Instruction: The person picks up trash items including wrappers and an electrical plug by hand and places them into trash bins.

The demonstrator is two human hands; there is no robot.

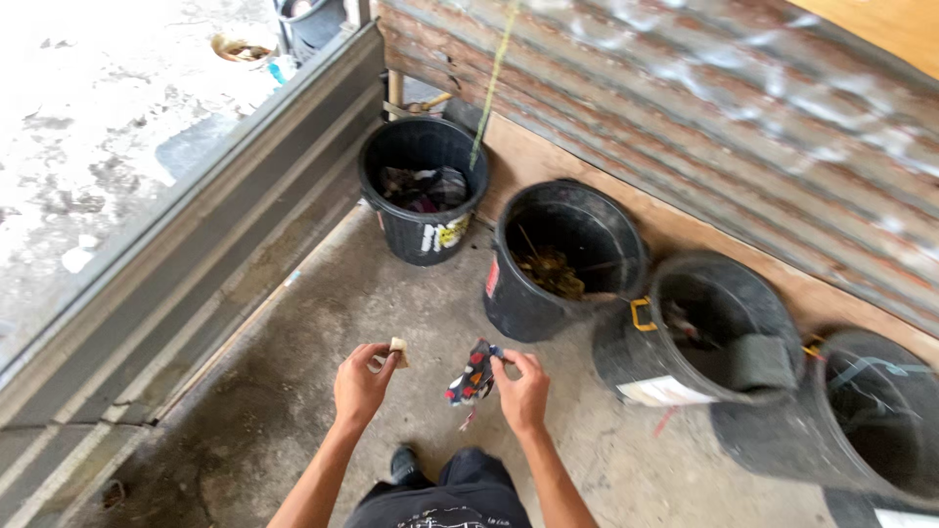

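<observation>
Four black bins (565, 256) line a corrugated wall (704, 117) on a concrete floor (293, 391). Above the floor, the right hand (521, 391) pinches a multicoloured scrap (470, 376); the left hand (362, 383) pinches a small tan chip (398, 351) between fingertips.

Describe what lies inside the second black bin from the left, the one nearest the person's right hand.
Inside the second black bin lies a brownish heap of dry leaves and twigs at the bottom. The near wall hides part of the floor, so anything beneath or beside the heap cannot be seen.
</observation>
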